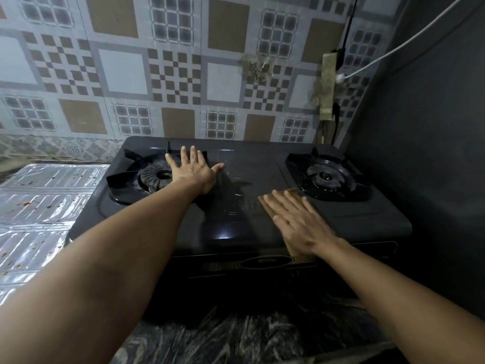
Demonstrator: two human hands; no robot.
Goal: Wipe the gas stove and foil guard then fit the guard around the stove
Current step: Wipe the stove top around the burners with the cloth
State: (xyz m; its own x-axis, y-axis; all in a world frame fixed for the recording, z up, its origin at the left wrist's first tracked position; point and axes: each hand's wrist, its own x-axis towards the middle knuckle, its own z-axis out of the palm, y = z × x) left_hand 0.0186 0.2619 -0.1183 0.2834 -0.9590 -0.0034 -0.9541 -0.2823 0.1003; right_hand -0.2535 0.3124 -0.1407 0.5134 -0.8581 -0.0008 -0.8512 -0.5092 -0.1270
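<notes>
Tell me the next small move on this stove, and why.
Probably slide the right hand, pressing the brown cloth flat, leftward across the middle of the gas stove. Wet streaks show there, between the burners, and the left hand lies flat by the left burner, seemingly steadying the stove. The spotted foil guard still lies flat beside it.

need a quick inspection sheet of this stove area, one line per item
surface: dark marbled counter under the stove
job's things: black two-burner gas stove, wet streaks mid-top; brown cloth flat on it; foil guard lying flat left of the stove, food specks on it
clutter: nothing seen
hands: left hand flat beside the left burner; right hand flat, pressing the cloth
cables: white cable and black cable on the wall, upper right
surroundings: patterned tile wall; dark panel at right
</notes>
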